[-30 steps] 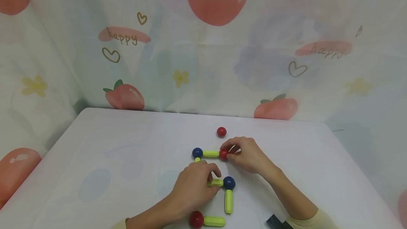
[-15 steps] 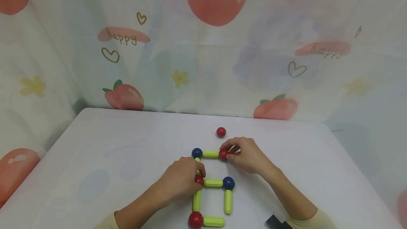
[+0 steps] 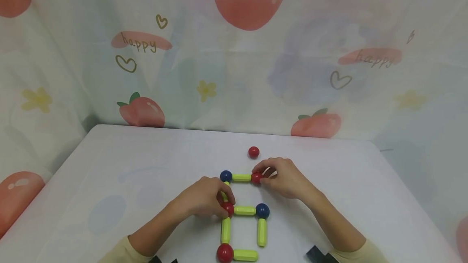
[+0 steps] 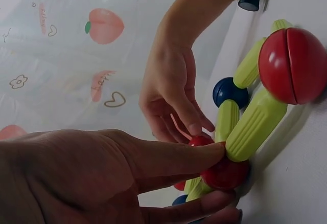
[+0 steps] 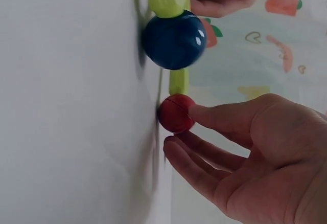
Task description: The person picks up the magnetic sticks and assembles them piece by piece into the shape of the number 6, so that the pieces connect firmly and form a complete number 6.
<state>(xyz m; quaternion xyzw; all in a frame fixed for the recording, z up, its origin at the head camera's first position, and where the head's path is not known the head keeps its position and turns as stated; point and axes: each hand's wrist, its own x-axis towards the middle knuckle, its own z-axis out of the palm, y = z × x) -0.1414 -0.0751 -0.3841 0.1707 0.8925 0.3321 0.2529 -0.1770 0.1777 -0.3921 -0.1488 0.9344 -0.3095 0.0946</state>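
In the head view my left hand (image 3: 206, 198) pinches a red ball (image 3: 228, 208) in the middle of the left side of a figure made of balls and yellow-green rods. My right hand (image 3: 283, 177) pinches another red ball (image 3: 256, 178) at the figure's top right corner. A rod (image 3: 241, 177) joins that ball to a blue ball (image 3: 226, 176). From the left hand's ball a rod (image 3: 245, 210) runs to a second blue ball (image 3: 262, 210), with a rod (image 3: 261, 232) below it. Another rod (image 3: 226, 230) leads down to a red ball (image 3: 224, 252), which has a rod (image 3: 245, 255) on its right.
A loose red ball (image 3: 254, 152) lies behind the figure, near the far side of the white table (image 3: 153, 157). A patterned cloth (image 3: 234, 60) hangs behind the table and along its sides.
My left hand has moved left from the middle rod to the red ball on the left side, uncovering the middle and lower rods. The right hand has stayed at its ball.
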